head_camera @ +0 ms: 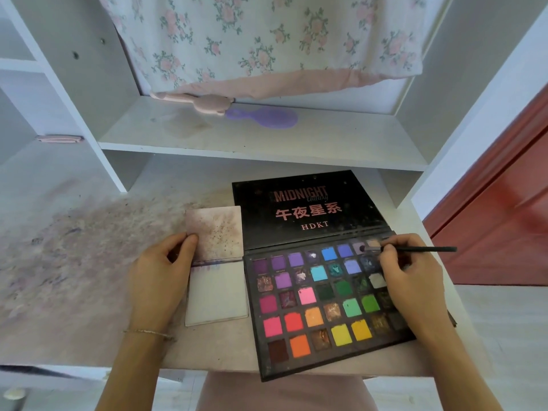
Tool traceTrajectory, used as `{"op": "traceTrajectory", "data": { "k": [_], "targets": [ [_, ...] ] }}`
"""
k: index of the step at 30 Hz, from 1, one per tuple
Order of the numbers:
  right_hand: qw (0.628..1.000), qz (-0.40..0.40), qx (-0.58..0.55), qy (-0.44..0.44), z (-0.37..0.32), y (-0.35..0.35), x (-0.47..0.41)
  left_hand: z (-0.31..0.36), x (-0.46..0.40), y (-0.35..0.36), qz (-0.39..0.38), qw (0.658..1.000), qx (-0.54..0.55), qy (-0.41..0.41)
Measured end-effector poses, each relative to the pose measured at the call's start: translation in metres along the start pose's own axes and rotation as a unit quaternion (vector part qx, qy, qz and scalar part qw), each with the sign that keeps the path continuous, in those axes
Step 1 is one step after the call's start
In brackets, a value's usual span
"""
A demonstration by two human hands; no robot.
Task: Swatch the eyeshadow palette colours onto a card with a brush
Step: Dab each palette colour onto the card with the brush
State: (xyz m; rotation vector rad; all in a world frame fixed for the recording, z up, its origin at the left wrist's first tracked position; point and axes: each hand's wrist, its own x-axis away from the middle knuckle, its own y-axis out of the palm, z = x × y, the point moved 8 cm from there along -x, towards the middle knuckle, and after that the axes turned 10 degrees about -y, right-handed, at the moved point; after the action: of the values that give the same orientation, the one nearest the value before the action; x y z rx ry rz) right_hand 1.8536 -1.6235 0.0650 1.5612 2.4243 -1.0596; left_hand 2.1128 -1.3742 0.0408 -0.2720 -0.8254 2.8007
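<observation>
Two hands were engaged: the right hand pinched the brush, tip in a mauve top-row pan of the palette; left-hand fingers gripped the card on the counter. Advised: load lightly, tap off excess.

Left hand rests with its thumb extended forward; right hand pinches, fingers curled.

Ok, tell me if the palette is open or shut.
Open: the palette lid lies flat behind, and its colour pans are exposed.
</observation>
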Motion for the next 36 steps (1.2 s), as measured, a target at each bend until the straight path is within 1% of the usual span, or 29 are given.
{"op": "traceTrajectory", "data": {
  "k": [5, 9, 14, 17, 19, 25, 29, 33, 36],
  "targets": [
    [1.000, -0.019, -0.010, -0.007, -0.003, 0.003, -0.001, 0.000, 0.000, 0.001, -0.004, 1.000, 0.000, 0.002],
    [1.000, -0.001, -0.017, 0.007, -0.001, -0.001, 0.000, 0.001, 0.000, 0.001, -0.011, 1.000, -0.006, -0.001],
    [0.999, -0.017, -0.017, 0.022, 0.005, -0.002, -0.001, 0.002, 0.002, 0.001, -0.017, 1.000, -0.011, -0.007],
    [0.998, 0.006, -0.052, 0.036, 0.003, -0.008, -0.002, 0.003, 0.003, -0.001, -0.023, 1.000, -0.002, -0.009],
    [0.996, 0.002, -0.080, 0.038, -0.004, -0.006, -0.002, 0.004, 0.004, 0.000, -0.026, 1.000, 0.001, -0.011],
    [0.982, -0.089, -0.168, 0.008, -0.049, 0.043, 0.009, 0.009, 0.005, 0.001, -0.029, 0.999, -0.007, -0.012],
    [0.962, -0.159, -0.220, -0.006, -0.082, 0.090, 0.022, 0.010, 0.006, -0.001, -0.025, 0.999, -0.016, -0.013],
    [0.952, -0.195, -0.236, -0.019, -0.102, 0.123, 0.026, 0.008, 0.004, -0.001, -0.024, 0.999, -0.020, -0.013],
    [0.952, -0.210, -0.219, -0.027, -0.103, 0.136, 0.026, 0.005, 0.003, 0.000, -0.022, 0.999, -0.026, -0.011]
  ]
}}
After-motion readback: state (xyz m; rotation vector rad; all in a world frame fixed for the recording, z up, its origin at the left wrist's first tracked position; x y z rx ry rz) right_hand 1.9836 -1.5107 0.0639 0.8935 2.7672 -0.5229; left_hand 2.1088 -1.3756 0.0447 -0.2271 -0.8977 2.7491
